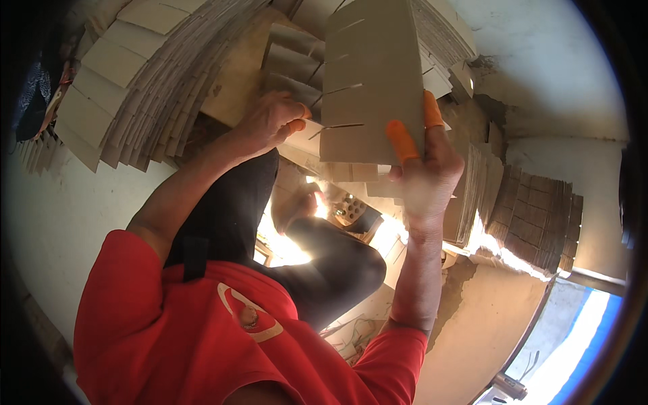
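Observation:
My right hand [430,165], with orange finger covers on its fingers, grips the right edge of a wide grey-brown slotted cardboard sheet [374,74]. Several short slits run in from the sheet's left edge. My left hand [270,121], also wearing orange finger covers, pinches a pale cardboard strip [307,140] at the sheet's lower left corner. That strip meets the sheet near its lowest slit; whether it sits inside the slit I cannot tell. Behind my left hand, upright cardboard dividers [291,57] form a row of cells, partly hidden by the sheet.
Tall stacks of slotted cardboard [145,81] stand at the far left. More cardboard bundles [533,212] lie at the right, near a stained wall [540,81]. My bent dark-trousered legs [331,263] are below my hands. A small bottle-shaped object [509,386] lies at the lower right.

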Demonstrator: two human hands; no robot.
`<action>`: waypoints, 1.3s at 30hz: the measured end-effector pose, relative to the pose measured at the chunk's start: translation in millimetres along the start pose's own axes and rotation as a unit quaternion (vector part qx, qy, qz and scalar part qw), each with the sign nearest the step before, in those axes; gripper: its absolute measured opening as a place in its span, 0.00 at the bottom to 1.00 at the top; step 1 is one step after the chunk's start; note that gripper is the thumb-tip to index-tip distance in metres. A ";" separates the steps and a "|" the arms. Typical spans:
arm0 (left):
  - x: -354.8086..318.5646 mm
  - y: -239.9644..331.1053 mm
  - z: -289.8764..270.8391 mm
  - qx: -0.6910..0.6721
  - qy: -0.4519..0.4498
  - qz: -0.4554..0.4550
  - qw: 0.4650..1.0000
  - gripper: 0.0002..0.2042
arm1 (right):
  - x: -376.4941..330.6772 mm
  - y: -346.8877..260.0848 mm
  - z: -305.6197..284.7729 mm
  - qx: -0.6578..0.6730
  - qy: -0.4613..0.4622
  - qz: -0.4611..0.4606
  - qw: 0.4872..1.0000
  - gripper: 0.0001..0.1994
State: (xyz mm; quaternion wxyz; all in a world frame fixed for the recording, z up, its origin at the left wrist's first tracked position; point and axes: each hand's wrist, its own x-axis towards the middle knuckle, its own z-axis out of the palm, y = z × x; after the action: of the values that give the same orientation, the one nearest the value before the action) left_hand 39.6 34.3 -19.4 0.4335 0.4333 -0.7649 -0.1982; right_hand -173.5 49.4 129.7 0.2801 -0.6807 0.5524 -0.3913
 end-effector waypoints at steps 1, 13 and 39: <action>1.1 3.1 -0.7 -0.002 -0.002 -0.006 1.000 0.06 | 0.0 0.4 0.0 0.005 0.001 0.004 1.000 0.25; 1.8 3.5 -1.5 -0.018 0.001 -0.014 1.000 0.06 | 3.4 15.9 10.1 -0.061 -0.058 -0.045 0.995 0.22; 6.0 -1.7 1.5 -0.033 -0.009 -0.070 0.997 0.07 | 30.8 28.9 39.1 -0.087 -0.169 -0.162 0.968 0.11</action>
State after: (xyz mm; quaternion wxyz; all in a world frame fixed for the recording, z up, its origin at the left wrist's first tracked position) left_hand 37.7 28.3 -18.5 0.4254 0.4691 -0.7300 -0.2570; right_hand -153.4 10.8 92.1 0.2423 -0.8390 0.4112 -0.2613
